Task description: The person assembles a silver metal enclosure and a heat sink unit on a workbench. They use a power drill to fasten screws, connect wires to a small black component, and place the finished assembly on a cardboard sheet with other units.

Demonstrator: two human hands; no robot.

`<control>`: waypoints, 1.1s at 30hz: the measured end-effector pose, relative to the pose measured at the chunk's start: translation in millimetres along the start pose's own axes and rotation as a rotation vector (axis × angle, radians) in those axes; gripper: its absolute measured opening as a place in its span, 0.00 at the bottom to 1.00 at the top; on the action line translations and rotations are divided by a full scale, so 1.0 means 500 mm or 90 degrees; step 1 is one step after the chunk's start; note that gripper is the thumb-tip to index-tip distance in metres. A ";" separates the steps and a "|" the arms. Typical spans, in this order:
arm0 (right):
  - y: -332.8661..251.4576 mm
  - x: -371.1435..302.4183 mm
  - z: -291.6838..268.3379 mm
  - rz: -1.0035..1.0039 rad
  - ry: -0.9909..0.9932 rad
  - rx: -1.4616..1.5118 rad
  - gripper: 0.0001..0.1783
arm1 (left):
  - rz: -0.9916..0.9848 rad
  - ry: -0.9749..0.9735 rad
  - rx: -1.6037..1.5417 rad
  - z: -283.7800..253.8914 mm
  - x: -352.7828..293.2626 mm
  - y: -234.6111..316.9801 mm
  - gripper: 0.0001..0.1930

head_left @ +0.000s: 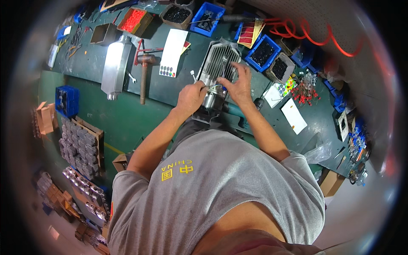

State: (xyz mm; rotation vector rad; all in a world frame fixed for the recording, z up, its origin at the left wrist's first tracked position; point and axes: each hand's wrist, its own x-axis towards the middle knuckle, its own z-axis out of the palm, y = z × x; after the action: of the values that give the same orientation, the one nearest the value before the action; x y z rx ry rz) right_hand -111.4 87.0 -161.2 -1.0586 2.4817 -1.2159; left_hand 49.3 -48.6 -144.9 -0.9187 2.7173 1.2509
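A silver finned metal housing (221, 59) lies on the dark bench edge in front of me, its ribs at the far end and a rounded cylinder part (212, 102) at the near end. My left hand (190, 98) is closed at the housing's left side, pinching a thin pale wire (216, 86). A small white tab (193, 75) stands out just beyond these fingers. Over the right side of the housing is my right hand (240, 85), thumb and fingers apart, the thumb tip close to the wire. A teal and black power tool (234, 111) lies partly hidden beneath my right forearm.
Left on the bench lie another silver housing (115, 63), a hammer (145, 76), a wrench (132, 77) and a white sticker sheet (173, 51). Blue bins (264, 52) of small parts line the back. A red coiled hose (306, 32) hangs at upper right.
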 end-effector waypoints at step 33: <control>0.034 -0.033 0.070 0.302 -0.077 0.221 0.37 | 0.088 -0.024 -0.189 -0.038 0.003 -0.096 0.08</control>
State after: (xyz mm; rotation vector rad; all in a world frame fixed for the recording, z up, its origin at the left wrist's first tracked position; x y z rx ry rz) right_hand -92.8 83.7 -198.9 -0.4103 2.1450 -1.3089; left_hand 76.7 -86.8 -165.6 -0.7235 2.6508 1.7139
